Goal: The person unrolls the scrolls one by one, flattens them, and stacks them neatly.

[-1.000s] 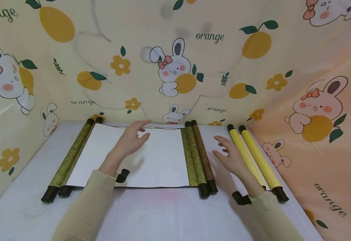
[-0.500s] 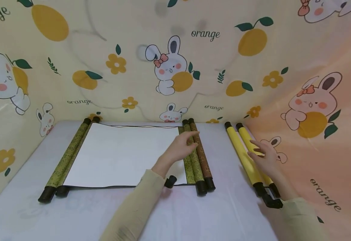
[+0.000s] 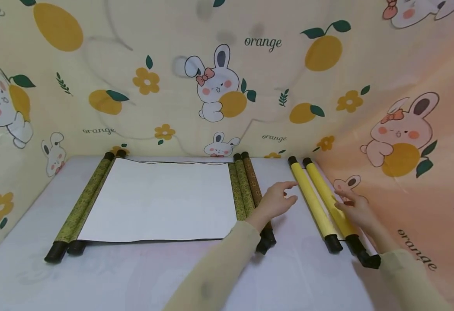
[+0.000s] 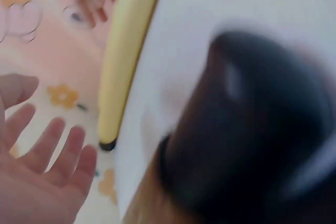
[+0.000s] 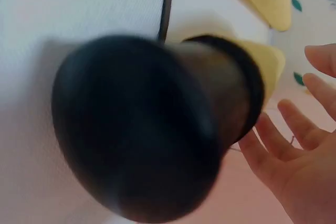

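Observation:
In the head view, a scroll with two yellow rolls, the left roll [image 3: 313, 198] and the right roll [image 3: 331, 201], lies at the right with black end knobs. My left hand [image 3: 274, 202] hovers just left of the left roll, fingers and thumb spread apart. The left wrist view shows its loosely extended fingers [image 4: 50, 145] apart from a yellow roll [image 4: 128, 51]. My right hand [image 3: 361, 211] is at the outer side of the right roll, its thumb overlapping the roll's edge. In the right wrist view its fingers [image 5: 294, 135] are loosely extended beside a yellow roll [image 5: 270, 64].
A partly unrolled scroll with white paper [image 3: 161, 198] lies to the left, between green patterned rolls [image 3: 84, 203]. Along its right side lies a brown patterned roll [image 3: 252, 177], partly behind my left arm. A printed cloth [image 3: 153, 56] stands behind and on both sides.
My left hand has moved right, from over the white paper past the brown roll to the yellow scroll. My right hand has moved right to the outer side of the right yellow roll.

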`<move>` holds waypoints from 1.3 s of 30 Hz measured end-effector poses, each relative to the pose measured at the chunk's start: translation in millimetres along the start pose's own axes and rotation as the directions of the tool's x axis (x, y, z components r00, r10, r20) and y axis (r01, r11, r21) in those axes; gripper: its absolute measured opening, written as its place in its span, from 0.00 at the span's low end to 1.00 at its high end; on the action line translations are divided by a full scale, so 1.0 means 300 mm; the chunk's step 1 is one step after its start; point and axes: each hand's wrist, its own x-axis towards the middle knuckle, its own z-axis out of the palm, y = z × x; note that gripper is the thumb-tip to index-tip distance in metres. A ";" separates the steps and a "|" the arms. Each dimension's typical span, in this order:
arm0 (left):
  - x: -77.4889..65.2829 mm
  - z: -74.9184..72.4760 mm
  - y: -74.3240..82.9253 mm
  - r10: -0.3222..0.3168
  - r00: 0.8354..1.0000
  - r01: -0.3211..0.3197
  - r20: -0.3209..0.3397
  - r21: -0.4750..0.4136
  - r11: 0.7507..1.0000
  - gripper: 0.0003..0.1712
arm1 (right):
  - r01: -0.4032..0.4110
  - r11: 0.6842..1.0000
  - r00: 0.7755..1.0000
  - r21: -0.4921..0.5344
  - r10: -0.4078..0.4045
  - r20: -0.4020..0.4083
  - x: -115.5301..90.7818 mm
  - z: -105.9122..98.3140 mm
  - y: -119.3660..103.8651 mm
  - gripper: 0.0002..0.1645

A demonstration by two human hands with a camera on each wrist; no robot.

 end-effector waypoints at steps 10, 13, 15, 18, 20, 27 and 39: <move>0.059 0.163 0.011 -0.042 0.997 0.046 -0.070 0.056 0.997 0.31 | 0.003 0.999 1.000 -0.047 -0.003 0.001 0.014 0.002 0.027 0.31; 0.052 0.197 0.012 -0.073 0.995 0.080 -0.074 0.103 0.991 0.32 | 0.045 0.998 0.999 -0.037 -0.045 -0.010 0.012 0.009 0.037 0.32; 0.043 0.217 0.012 -0.094 0.993 0.104 -0.072 0.157 0.982 0.33 | 0.062 0.998 0.998 -0.031 -0.062 -0.006 0.014 0.016 0.042 0.33; 0.033 0.231 0.017 -0.130 0.990 0.140 -0.059 0.229 0.963 0.34 | 0.044 0.999 0.999 -0.024 -0.043 0.027 0.018 0.027 0.038 0.36; 0.031 0.235 0.021 -0.150 0.987 0.159 -0.051 0.265 0.951 0.34 | 0.028 0.999 0.999 -0.028 -0.027 0.046 0.018 0.032 0.031 0.37; 0.032 0.245 0.025 -0.191 0.981 0.186 -0.018 0.332 0.925 0.35 | 0.022 1.000 0.997 -0.003 -0.021 0.077 0.012 0.049 0.022 0.38; 0.025 0.248 0.032 -0.233 0.971 0.204 0.050 0.334 0.920 0.37 | 0.000 0.994 0.989 0.109 -0.016 0.147 0.008 0.081 -0.036 0.41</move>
